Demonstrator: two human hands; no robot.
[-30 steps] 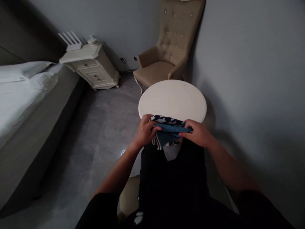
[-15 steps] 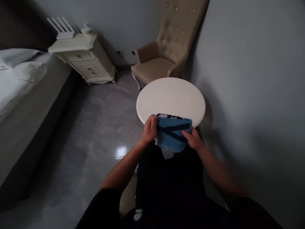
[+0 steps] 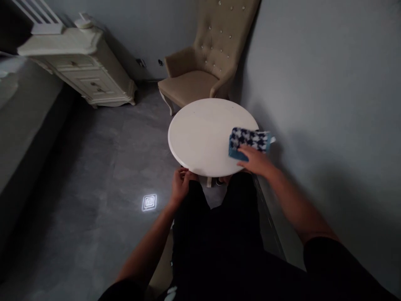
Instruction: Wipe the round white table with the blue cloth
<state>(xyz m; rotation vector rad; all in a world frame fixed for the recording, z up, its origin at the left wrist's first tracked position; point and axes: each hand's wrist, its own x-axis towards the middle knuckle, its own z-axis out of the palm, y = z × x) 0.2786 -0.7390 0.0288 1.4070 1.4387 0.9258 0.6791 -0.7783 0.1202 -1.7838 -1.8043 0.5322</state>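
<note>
A folded towel (image 3: 250,138) with a dark-and-white houndstooth face and a blue underside lies at the right edge of the round white table (image 3: 200,133). Its right end, with a small white tag, sticks out past the tabletop. My right hand (image 3: 255,161) grips the towel's near side, fingers on the patterned face and thumb lower down by the blue part. At the table's near left edge, my left hand (image 3: 181,184) rests low beside my knee. Its fingers are curled in, and I see nothing in them; the fingertips are partly hidden.
A tan tufted armchair (image 3: 191,85) stands behind the table, and a grey wall (image 3: 328,104) runs along the right. Farther left are a white nightstand (image 3: 90,79) with a router (image 3: 44,25) on it, and a bed (image 3: 28,100). A light patch (image 3: 149,202) shows on the floor.
My left hand has let go of the towel and dropped down and left to the table's edge. My right hand has taken the towel up and right, now patterned face up. The view has shifted right.
</note>
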